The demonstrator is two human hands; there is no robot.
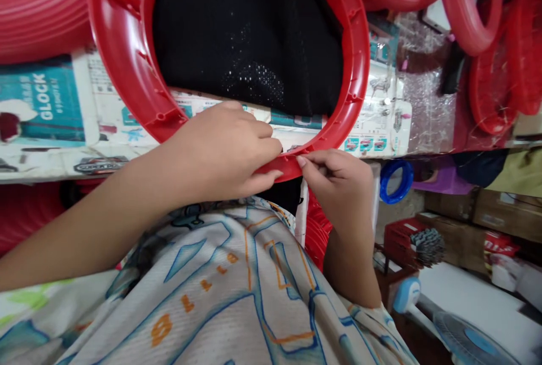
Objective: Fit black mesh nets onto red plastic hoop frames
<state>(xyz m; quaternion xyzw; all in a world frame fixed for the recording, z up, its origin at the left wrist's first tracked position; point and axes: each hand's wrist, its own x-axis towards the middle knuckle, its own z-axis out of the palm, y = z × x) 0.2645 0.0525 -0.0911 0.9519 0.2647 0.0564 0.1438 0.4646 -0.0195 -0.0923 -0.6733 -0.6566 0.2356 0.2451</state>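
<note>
While both hands work at the near edge of the red plastic ring [127, 65], the left hand [224, 150] is clamped over the rim and the right hand [334, 181] pinches just beside it, fingertips nearly meeting. Black mesh fabric [249, 31] already fills most of the ring; judging by this, only the nearest stretch remains to be seated. Beyond lie a printed-paper-covered desk [46, 111] and more red rings [466, 9].

Left hand [228, 150] clamped over near edge of red plastic ring [122, 54], right hand [334, 181] pinching same rim just beside it. Black mesh fabric [249, 31] filling ring's opening. Printed cardboard [55, 111] lying beneath. Blue tape roll [396, 180] off right.
</note>
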